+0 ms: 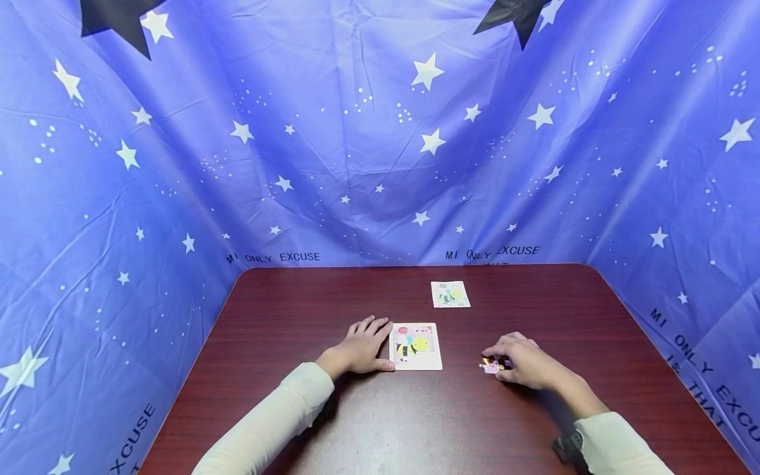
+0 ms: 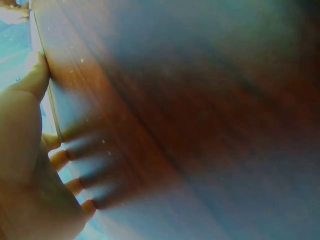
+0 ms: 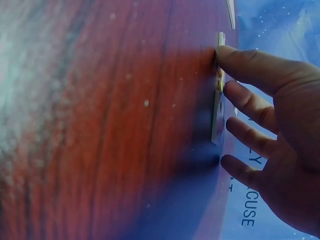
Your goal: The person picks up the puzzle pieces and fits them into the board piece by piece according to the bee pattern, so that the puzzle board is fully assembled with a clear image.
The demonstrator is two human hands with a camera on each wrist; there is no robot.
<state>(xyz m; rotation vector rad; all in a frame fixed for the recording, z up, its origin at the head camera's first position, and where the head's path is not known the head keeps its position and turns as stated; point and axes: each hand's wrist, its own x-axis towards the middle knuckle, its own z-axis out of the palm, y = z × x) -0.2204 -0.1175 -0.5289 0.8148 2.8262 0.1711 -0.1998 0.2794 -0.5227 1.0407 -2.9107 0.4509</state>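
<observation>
A square picture puzzle (image 1: 423, 356) with a bee design and a pale border lies flat on the table. My left hand (image 1: 361, 348) rests along its left edge, fingers spread and thumb at the near corner. In the left wrist view, the thumb and fingertips of the left hand (image 2: 25, 145) meet the thin edge of the board. To the right, my right hand (image 1: 525, 359) touches small colourful puzzle pieces (image 1: 491, 365), partly hidden under it. The right wrist view shows the right hand (image 3: 280, 115) with loosely extended fingers at the thin pieces (image 3: 217, 117).
A paper card (image 1: 450, 295) with a similar bee picture lies beyond the puzzle on the dark red wooden table (image 1: 285, 303). Blue star-patterned cloth (image 1: 356, 165) hangs along the back and both sides. A black device (image 1: 570, 446) sits at the right wrist.
</observation>
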